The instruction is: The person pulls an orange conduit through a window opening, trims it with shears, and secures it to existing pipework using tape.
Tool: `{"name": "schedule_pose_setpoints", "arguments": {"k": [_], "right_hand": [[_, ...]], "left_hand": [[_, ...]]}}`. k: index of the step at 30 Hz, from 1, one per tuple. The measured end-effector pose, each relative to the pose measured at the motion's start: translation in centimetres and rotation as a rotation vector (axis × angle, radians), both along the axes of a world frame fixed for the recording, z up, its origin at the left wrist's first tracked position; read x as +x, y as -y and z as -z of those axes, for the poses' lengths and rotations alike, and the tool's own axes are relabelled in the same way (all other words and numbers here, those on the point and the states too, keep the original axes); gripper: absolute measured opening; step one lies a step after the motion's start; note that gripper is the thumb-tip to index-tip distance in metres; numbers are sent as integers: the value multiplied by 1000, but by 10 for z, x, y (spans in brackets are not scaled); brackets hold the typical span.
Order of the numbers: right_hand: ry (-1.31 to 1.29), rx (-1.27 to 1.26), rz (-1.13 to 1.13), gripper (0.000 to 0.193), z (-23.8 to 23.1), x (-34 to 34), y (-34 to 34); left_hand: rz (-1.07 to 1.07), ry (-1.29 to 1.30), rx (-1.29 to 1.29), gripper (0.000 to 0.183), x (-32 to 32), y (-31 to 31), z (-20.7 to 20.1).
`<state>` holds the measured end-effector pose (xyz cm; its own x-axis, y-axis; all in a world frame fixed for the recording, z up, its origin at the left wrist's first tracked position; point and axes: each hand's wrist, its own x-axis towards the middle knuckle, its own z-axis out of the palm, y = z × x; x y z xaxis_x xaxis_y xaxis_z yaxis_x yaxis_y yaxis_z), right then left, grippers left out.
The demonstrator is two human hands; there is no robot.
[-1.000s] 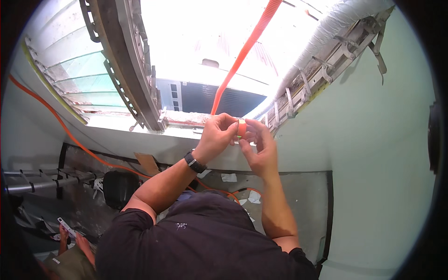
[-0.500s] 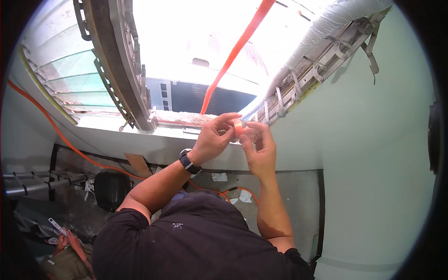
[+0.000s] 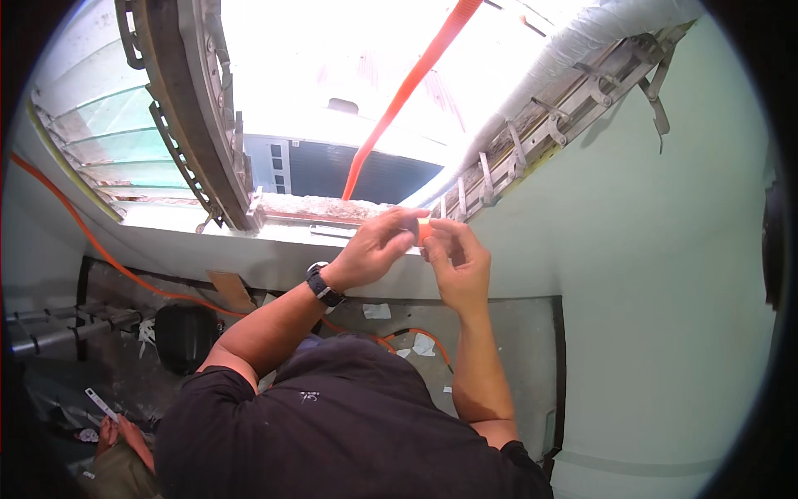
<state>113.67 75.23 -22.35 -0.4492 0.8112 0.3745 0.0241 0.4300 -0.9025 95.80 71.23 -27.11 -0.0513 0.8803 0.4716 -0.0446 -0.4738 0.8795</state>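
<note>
Both my hands are raised in front of the window sill, around a small orange piece with a bright yellowish top. It may be short and rounded, but fingers cover much of it and I cannot tell its kind. My left hand, a dark-strapped watch at its wrist, has its fingers bent and slightly blurred against the piece's left side. From the right, my right hand pinches the piece between thumb and curled fingers.
An orange corrugated conduit slants down through the bright window opening. Louvre glass is at the left, a wrapped pipe at the right. Below lie an orange cable, a ladder, a black seat and another person's hands.
My left hand has shifted slightly left and its fingers have turned about the orange piece. The surroundings have slid a little left in view.
</note>
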Motion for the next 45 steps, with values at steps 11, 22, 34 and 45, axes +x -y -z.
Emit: {"name": "schedule_pose_setpoints", "arguments": {"k": [11,22,34,45], "right_hand": [[428,392,-65,15,-41,16,-9],[588,489,-56,16,-27,18,-17],[415,251,-80,14,-38,21,-3],[340,261,-74,13,-60,11,-10]], "left_hand": [[45,-312,81,53,-12,3,-3],[243,-416,22,49,-27,1,-14],[207,-511,27,46,-29,19,-30],[11,-595,119,40,-30,14,-59]]}}
